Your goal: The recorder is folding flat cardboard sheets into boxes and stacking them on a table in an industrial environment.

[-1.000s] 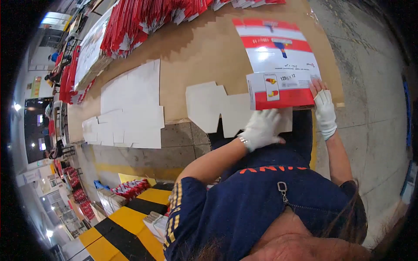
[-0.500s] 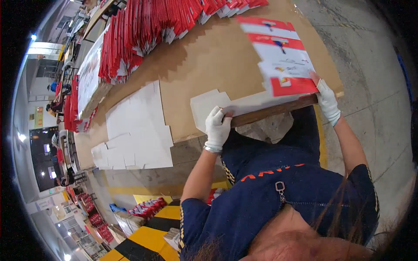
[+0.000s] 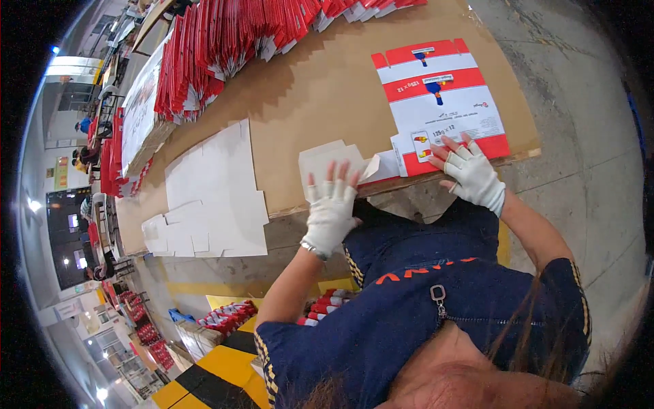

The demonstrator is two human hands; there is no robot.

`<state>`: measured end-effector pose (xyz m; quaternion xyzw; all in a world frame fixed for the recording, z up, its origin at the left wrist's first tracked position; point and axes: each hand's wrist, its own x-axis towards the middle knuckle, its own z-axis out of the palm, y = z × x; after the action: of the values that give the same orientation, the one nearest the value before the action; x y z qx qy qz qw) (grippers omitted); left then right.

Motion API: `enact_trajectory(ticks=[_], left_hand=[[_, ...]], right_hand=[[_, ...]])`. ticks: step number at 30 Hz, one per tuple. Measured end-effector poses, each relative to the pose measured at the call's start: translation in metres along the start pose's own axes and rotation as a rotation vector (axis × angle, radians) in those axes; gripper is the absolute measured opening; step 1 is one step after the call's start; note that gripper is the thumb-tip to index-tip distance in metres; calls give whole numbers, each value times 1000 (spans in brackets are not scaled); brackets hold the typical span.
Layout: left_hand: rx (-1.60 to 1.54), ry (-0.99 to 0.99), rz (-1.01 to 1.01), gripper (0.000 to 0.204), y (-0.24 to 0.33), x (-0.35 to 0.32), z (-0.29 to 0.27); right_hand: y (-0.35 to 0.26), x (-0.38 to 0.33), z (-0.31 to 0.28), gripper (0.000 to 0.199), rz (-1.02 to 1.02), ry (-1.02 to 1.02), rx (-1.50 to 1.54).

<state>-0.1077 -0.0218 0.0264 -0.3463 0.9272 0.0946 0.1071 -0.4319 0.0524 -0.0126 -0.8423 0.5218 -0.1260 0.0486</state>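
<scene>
A red and white printed carton blank [image 3: 443, 109] lies on the cardboard-covered table near its front right edge. My right hand [image 3: 475, 178], in a white fingerless glove, is spread over the lower red band of the blank. My left hand [image 3: 330, 211], gloved the same way, has its fingers apart beside the blank's plain grey-white end flap [image 3: 334, 163]; whether it touches the flap I cannot tell. Further left, plain pale carton blanks [image 3: 218, 198] lie flat, printed side hidden.
Along the far side of the brown table cover [image 3: 340, 88] stands a long row of folded red cartons [image 3: 238, 41]. A wrapped stack [image 3: 139, 129] sits at the far left. Yellow and black striped surface [image 3: 221, 375] shows behind me, lower left; other people are at distant tables.
The printed blank has come down flat on the table. My right hand has left its edge and spread over it. My left hand has opened and moved slightly left and nearer to me.
</scene>
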Motion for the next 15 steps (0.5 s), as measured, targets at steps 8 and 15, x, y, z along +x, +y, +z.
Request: enact_trajectory(ticks=[8,15], left_hand=[[-1045,953,-540,109,-26,1,60],[-1285,1010,-613,31,6,61,56]], right_hand=[[-5,1,-3,62,24,13,26],[-3,2,3,60,3,9,-27]])
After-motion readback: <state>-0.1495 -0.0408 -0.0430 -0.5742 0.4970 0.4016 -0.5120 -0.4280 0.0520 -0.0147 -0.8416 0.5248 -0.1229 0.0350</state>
